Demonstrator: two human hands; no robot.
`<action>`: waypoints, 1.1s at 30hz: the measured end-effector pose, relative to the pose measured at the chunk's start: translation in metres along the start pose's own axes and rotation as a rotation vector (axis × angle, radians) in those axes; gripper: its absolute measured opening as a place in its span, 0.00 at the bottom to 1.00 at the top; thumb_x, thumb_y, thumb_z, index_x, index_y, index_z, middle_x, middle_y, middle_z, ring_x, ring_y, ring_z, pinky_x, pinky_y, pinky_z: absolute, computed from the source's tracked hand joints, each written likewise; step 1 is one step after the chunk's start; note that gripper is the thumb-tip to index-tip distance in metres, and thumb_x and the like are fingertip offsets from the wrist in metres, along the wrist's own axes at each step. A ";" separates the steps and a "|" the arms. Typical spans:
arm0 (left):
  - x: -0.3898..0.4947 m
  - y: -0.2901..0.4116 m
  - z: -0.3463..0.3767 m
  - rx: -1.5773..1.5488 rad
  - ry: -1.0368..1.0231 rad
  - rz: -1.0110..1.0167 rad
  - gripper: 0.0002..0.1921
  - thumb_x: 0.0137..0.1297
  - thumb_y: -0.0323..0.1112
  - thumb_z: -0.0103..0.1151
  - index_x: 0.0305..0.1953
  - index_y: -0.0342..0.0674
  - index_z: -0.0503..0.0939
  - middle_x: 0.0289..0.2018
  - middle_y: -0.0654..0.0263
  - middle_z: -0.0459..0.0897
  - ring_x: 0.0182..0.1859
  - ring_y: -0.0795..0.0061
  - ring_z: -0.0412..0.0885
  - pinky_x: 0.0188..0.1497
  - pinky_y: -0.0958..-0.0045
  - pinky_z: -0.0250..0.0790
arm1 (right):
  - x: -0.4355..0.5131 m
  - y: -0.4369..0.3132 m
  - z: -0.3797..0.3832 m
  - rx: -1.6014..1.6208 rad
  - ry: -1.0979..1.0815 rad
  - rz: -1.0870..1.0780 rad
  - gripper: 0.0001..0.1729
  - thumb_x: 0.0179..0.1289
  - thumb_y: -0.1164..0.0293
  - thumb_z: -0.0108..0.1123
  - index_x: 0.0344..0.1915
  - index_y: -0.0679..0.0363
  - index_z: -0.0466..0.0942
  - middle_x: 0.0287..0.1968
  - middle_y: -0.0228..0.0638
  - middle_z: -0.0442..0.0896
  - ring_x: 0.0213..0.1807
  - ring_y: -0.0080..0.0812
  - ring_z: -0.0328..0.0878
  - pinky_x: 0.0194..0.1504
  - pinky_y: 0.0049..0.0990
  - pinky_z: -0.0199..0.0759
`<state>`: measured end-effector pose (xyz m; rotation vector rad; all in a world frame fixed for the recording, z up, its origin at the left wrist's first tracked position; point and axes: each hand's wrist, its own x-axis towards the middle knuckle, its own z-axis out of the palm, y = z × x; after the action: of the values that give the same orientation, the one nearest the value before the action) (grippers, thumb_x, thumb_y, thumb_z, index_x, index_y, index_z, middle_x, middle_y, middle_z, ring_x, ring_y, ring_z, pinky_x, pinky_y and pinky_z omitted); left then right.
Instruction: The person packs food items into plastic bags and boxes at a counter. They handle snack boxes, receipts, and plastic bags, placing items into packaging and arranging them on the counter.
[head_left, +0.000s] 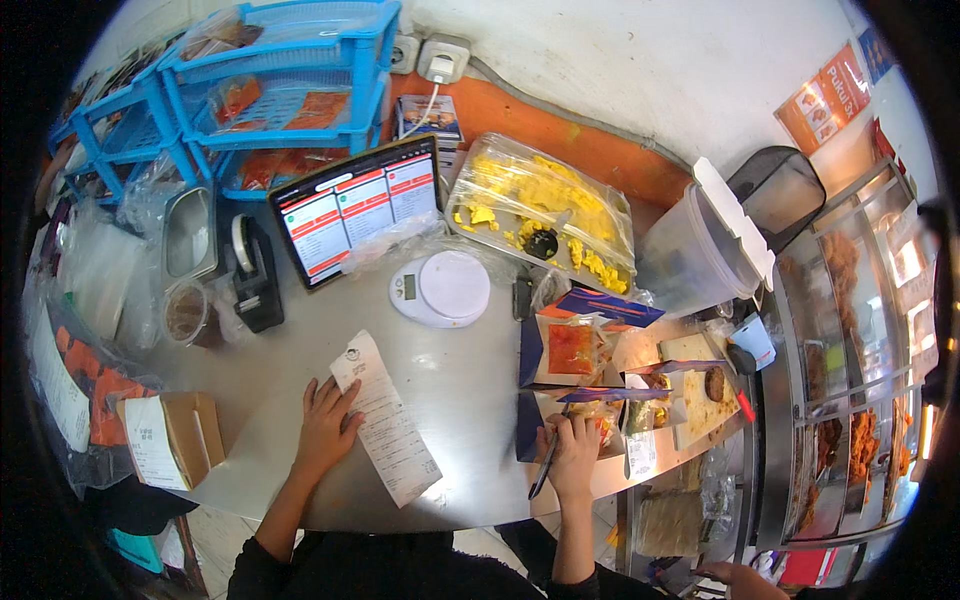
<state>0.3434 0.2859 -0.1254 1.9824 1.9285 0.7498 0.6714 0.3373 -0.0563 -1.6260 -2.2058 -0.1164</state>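
My left hand (327, 427) lies on the edge of a long printed paper receipt (397, 435) on the steel counter, its fingers apart. A dark pen (545, 466) is held in my right hand (571, 450), which reaches to the front of an open dark-blue food box (528, 427). Behind that box stands another open box (530, 349) with a packet of red sauce (570, 349) in it. Beside them, a smaller food packet (651, 411) holds food. A white kitchen scale (454, 289) sits behind the receipt.
A tablet (360, 214), a tape dispenser (255, 281) and a tray of yellow food (540, 217) stand at the back. A brown box (201, 435) is left, a cutting board (705, 409) right, beside a glass food display (847, 360). Another person's hand (742, 581) shows at lower right.
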 end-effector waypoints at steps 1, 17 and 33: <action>0.000 0.001 0.000 0.009 -0.003 -0.003 0.24 0.54 0.36 0.54 0.54 0.40 0.68 0.51 0.58 0.69 0.58 0.59 0.61 0.64 0.51 0.40 | -0.001 0.004 0.002 0.018 -0.023 0.029 0.14 0.41 0.76 0.62 0.31 0.58 0.71 0.29 0.37 0.72 0.31 0.40 0.67 0.33 0.35 0.60; 0.002 -0.003 0.003 0.027 0.023 0.006 0.24 0.53 0.37 0.56 0.54 0.41 0.69 0.47 0.56 0.72 0.55 0.57 0.64 0.63 0.50 0.41 | -0.035 0.013 0.016 0.575 0.481 0.229 0.12 0.55 0.66 0.54 0.32 0.62 0.63 0.28 0.40 0.67 0.33 0.34 0.66 0.38 0.30 0.60; -0.005 -0.010 0.004 -0.045 0.056 0.036 0.23 0.59 0.40 0.50 0.56 0.42 0.65 0.50 0.60 0.69 0.60 0.66 0.60 0.64 0.53 0.39 | -0.040 -0.152 0.095 0.950 0.069 0.326 0.16 0.53 0.79 0.55 0.14 0.62 0.61 0.12 0.29 0.66 0.17 0.17 0.57 0.19 0.20 0.52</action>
<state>0.3370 0.2825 -0.1353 1.9944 1.8950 0.8592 0.5144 0.2801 -0.1329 -1.3248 -1.5000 0.8185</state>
